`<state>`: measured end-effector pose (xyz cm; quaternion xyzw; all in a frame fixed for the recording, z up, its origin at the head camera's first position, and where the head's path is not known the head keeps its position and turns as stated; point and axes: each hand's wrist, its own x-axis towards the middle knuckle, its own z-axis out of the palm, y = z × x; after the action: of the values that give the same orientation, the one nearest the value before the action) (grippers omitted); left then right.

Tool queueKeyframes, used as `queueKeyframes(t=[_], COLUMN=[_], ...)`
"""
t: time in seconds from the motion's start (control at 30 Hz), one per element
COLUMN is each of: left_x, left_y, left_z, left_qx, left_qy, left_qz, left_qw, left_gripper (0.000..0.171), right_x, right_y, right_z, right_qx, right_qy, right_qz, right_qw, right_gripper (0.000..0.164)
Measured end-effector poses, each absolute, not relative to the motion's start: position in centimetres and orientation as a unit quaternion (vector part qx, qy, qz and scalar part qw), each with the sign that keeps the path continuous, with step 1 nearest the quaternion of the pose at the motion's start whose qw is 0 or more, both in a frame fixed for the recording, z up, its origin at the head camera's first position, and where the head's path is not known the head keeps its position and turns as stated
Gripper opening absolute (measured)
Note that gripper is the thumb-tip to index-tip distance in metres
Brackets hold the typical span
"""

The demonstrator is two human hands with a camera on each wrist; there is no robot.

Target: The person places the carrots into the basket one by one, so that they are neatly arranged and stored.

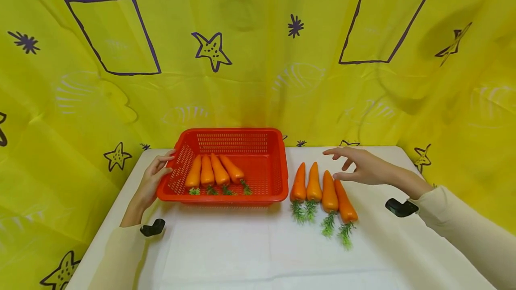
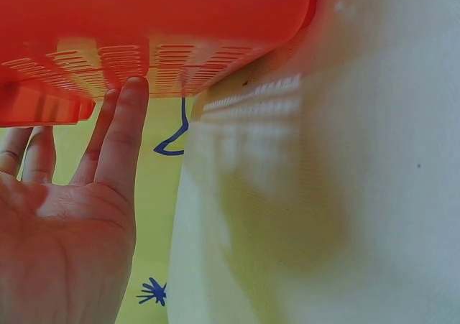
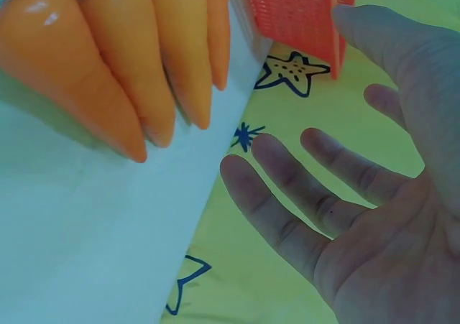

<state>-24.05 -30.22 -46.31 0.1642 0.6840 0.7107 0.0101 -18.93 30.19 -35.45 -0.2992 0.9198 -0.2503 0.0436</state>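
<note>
A red plastic basket (image 1: 223, 198) with slotted walls stands on the table, several orange carrots (image 1: 220, 171) lying side by side in its left half. My left hand (image 1: 150, 180) is at the basket's left side, and in the left wrist view its extended fingers (image 2: 121, 141) touch the slotted wall. To the right of the basket, several more carrots (image 1: 314, 185) lie in a row on the table, green tops toward me. Over the far end of this row hovers my right hand (image 1: 363, 167), fingers spread and holding nothing. The right wrist view shows its fingers (image 3: 277, 213) apart from the carrot tips (image 3: 133, 148).
A white cloth covers the table (image 1: 225, 254). Behind it and along both sides hangs a yellow curtain (image 1: 250, 88) with drawn stars and frames. A dark wrist mount (image 1: 153, 227) sits on the left sleeve, another mount (image 1: 402, 207) on the right.
</note>
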Motion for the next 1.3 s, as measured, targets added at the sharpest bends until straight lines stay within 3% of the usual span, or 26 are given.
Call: queueKeyframes(t=[0.53,1.0,1.3], left_x=[-23.9,-24.0,-23.9], left_y=[-30.1,-30.2,-30.1], left_z=[-46.0,-46.0,-46.0], left_qx=[0.155,0.166,0.162], left_qy=[0.685,0.683,0.687], left_qz=[0.711,0.711,0.709], left_qw=[0.012,0.009,0.009], left_gripper=[0.032,0.032,0.032], right_x=[-17.7,-16.5,-16.2], right_y=[31.5,32.4,32.7], right_z=[-36.9,-39.3,-41.2], right_qx=[-0.293,-0.231,-0.142], right_qy=[0.913,0.888,0.858], right_qz=[-0.281,-0.371,-0.448], right_qw=[0.042,0.141,0.208], right_gripper=[0.060,0.063,0.069])
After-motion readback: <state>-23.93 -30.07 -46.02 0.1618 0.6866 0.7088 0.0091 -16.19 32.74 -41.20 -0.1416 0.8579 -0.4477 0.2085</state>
